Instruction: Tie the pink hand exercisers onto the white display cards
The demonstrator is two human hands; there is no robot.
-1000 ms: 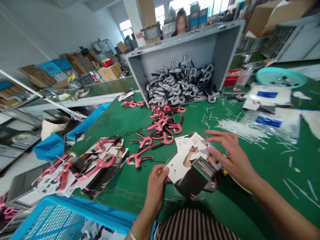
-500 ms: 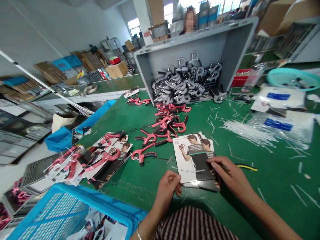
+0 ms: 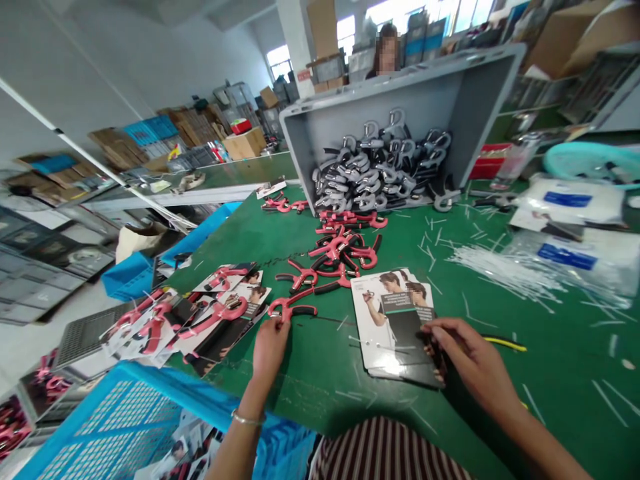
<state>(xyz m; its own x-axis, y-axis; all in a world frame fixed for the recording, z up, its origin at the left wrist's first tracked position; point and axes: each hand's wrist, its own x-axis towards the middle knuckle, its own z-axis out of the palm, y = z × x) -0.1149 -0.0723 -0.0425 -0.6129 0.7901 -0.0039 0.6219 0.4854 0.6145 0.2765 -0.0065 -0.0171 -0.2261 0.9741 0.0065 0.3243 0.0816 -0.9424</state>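
Note:
My left hand (image 3: pixel 273 345) reaches out over the green table, its fingers closed on the end of a red hand grip strengthener (image 3: pixel 287 308) with black handles. My right hand (image 3: pixel 463 347) pinches the right edge of a stack of printed cards (image 3: pixel 373 320), which lies on the table in front of me. White cable ties (image 3: pixel 381 345) pass through the top card near its lower edge. Beyond the cards, more red hand grips (image 3: pixel 335 250) lie in a heap. To the left, several red grips are fastened on cards (image 3: pixel 220 313).
A grey crate (image 3: pixel 365 100) tipped on its side holds many grey-black hand grips (image 3: pixel 370 170). Loose white cable ties (image 3: pixel 505 267) and plastic bags (image 3: pixel 595 247) lie at right. A yellow-handled tool (image 3: pixel 505 343) sits beside my right hand. A blue basket (image 3: pixel 120 413) stands lower left. A person (image 3: pixel 387 53) is behind the crate.
My left hand has moved left and forward, away from the card stack, and has taken hold of the nearest red hand grip. My right hand stays at the cards' right edge.

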